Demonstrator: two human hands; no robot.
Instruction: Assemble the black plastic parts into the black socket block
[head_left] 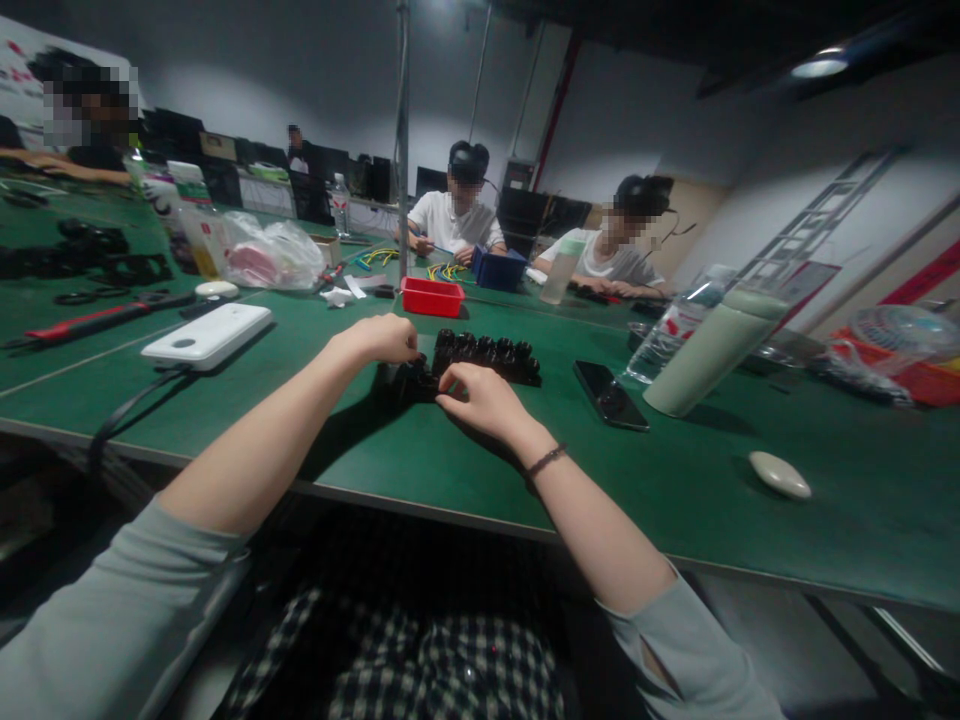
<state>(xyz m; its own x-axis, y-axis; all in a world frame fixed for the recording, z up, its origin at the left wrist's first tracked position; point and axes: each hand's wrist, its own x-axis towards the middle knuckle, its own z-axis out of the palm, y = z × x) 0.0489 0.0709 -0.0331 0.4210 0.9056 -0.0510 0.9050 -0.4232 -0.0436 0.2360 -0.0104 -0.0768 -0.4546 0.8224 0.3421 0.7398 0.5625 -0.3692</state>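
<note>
In the head view, a black part [418, 381] blurs into shadow against the worktop [420, 470]. At its 11 o'clock, the left hand [388, 338] curls, its hold hidden; at 3 o'clock, the right hand [484, 395] is narrow, its hold unclear.

Dim room; ceiling lamp [821, 64] glows upper right. Dark shadow spreads on worktop [705, 500], left of centre. Black parts [487, 355] lose detail. Wide-angle stretch leans flask [712, 355] outward; side edges smeared.

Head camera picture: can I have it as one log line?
left hand: at small black part; right hand: at same part; black knobbed block: just behind; red rectangular tray: beyond
</note>
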